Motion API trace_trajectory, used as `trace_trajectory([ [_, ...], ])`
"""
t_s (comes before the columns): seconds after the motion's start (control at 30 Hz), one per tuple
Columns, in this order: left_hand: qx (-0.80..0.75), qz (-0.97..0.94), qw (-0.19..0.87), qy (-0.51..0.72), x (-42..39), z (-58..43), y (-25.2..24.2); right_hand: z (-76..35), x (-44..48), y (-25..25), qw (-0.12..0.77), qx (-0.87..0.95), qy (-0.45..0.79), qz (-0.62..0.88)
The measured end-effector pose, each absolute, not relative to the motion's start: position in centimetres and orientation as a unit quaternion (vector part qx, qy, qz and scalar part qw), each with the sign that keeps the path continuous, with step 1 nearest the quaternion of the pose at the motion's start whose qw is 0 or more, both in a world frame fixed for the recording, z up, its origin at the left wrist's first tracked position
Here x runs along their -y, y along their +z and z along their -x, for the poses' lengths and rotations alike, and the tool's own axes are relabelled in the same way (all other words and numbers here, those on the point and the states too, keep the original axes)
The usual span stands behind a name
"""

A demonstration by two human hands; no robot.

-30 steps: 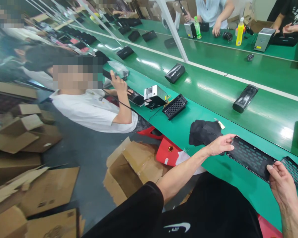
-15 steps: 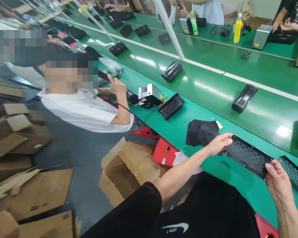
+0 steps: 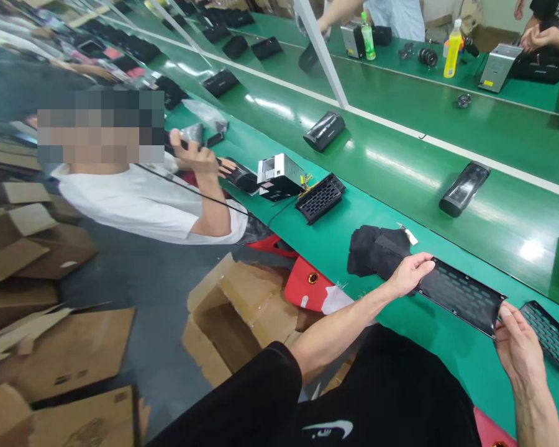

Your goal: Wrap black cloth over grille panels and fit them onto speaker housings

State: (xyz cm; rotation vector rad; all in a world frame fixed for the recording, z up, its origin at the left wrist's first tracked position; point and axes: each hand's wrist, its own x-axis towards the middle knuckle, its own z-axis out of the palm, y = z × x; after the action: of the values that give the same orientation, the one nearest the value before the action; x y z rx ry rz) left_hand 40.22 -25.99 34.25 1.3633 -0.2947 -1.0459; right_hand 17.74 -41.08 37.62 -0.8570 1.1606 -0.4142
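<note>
A black slotted speaker grille [image 3: 463, 297], with dark mesh cloth over its slots, is held above the green bench between both hands. At its left end my left hand [image 3: 412, 273] grips it, thumb on top. My right hand [image 3: 517, 332] pinches the right end by its edge. Beside my left hand lies a stack of black cloth pieces [image 3: 372, 249]. Just right of my right hand, a second slotted grille [image 3: 550, 338] rests on the bench. Farther left, another black grille [image 3: 321, 198] leans by a silver-and-black box [image 3: 280, 177].
Black speakers [image 3: 466, 188] sit on the green conveyor [image 3: 386, 149] ahead. A co-worker in a white shirt [image 3: 144, 208] works at the left. Below the bench stand an open carton [image 3: 233, 316] and a red stool [image 3: 302, 285]. A slanted post [image 3: 323, 59] rises beyond.
My right hand has shifted slightly left along the grille's right end, its fingers now at the corner. The co-worker's raised hand has moved left and the other hand now shows on a speaker.
</note>
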Motion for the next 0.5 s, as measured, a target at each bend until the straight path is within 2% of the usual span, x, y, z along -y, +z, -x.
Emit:
trace_trajectory([
  [0.17,-0.005,-0.464,0.685,-0.562,26.2,-41.5,33.3,-19.1,42.8,37.6,0.720,-0.505,-0.173,0.444],
  [0.33,-0.010,-0.323,0.587,-0.743,27.6,-43.6,33.1,-23.1,45.2,38.3,0.753,-0.465,-0.071,0.461],
  [0.5,-0.015,-0.251,0.533,-0.808,28.1,-44.5,34.7,-29.5,49.4,37.0,0.763,-0.416,0.057,0.491],
])
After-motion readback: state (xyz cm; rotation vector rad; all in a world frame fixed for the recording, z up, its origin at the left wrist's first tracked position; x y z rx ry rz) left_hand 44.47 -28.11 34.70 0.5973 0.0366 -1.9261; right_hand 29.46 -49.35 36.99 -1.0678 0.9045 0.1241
